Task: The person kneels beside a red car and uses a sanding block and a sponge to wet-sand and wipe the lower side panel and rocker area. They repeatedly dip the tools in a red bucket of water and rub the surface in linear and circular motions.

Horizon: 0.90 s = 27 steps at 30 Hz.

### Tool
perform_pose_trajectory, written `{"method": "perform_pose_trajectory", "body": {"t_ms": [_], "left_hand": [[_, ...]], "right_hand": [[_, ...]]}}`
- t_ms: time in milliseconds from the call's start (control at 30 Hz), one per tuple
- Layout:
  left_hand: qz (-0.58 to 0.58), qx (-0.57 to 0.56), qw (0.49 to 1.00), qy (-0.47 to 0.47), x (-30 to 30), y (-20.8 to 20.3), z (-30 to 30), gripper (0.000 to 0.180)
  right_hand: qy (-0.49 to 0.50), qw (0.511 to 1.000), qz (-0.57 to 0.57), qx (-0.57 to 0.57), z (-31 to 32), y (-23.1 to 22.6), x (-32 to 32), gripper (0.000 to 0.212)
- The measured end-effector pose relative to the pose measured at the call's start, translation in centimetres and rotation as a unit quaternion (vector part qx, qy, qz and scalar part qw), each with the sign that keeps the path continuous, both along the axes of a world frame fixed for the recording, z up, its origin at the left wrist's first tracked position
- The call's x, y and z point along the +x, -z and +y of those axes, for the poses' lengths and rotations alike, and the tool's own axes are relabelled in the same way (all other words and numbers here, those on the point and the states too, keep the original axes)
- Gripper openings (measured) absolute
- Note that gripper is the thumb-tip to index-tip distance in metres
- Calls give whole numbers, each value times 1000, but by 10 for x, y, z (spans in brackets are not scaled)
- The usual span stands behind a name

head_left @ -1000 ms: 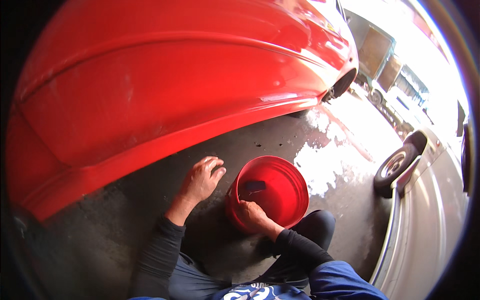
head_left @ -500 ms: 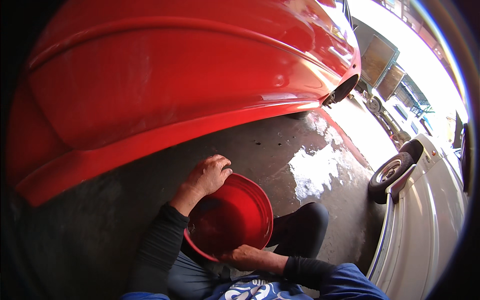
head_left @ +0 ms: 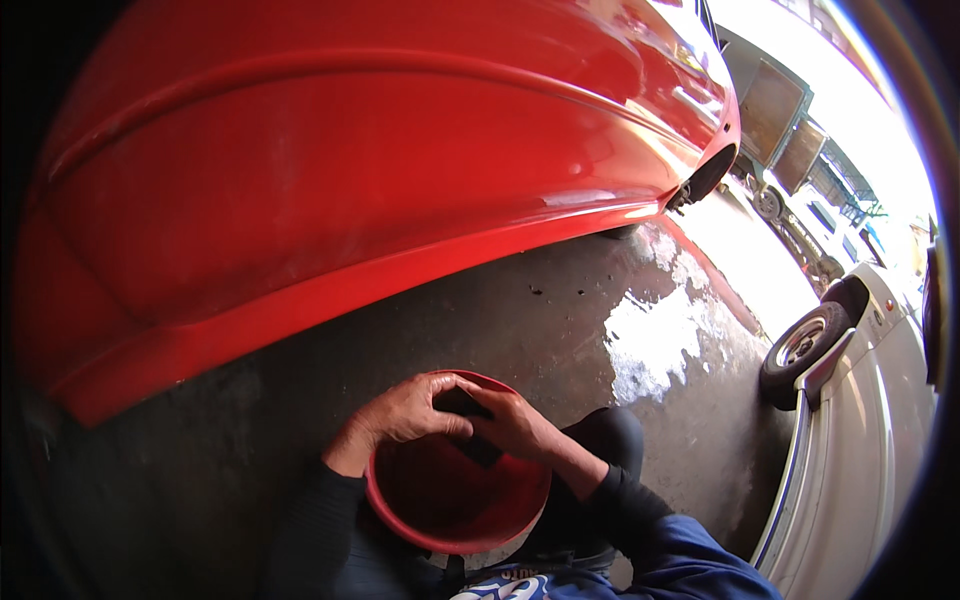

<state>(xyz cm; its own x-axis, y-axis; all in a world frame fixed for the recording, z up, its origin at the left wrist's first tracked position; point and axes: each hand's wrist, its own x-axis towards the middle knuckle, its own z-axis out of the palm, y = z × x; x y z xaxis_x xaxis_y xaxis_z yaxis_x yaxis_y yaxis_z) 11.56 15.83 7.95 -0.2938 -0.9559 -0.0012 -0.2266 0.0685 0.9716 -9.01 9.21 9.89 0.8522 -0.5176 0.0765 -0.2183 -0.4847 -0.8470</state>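
One left hand (head_left: 412, 408) and one right hand (head_left: 515, 426), lower centre, clasped a dark block (head_left: 482, 450) between them over a red bucket (head_left: 452, 546), perhaps so drips would fall inside, while a red car (head_left: 350, 180) filled the upper left, bright-patched grey floor (head_left: 555, 345) the middle, and a pale vehicle (head_left: 870, 420) the right.

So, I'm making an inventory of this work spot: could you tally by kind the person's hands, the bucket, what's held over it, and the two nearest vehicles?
Hands: 2, left hand and right hand
Buckets: 1, red bucket
Held things: 1, dark block
Vehicles: 2, red car and pale vehicle
Total: 6
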Motion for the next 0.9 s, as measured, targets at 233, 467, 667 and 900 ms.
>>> {"method": "perform_pose_trajectory", "body": {"t_ms": [233, 467, 667, 900], "left_hand": [[-3, -57, 962, -265, 33, -14, -6, 43], [-112, 8, 980, -166, 40, 5, -19, 43], [-109, 10, 986, -129, 41, 18, -33, 44], [-154, -17, 982, -109, 45, 34, -45, 39]], "right_hand": [[191, 924, -299, -143, -147, -23, 60, 61], [496, 784, -318, -196, -279, -70, 125, 90], [414, 801, -316, -296, -197, -35, 173, 92], [8, 846, -259, -466, -97, -18, 171, 66]]}}
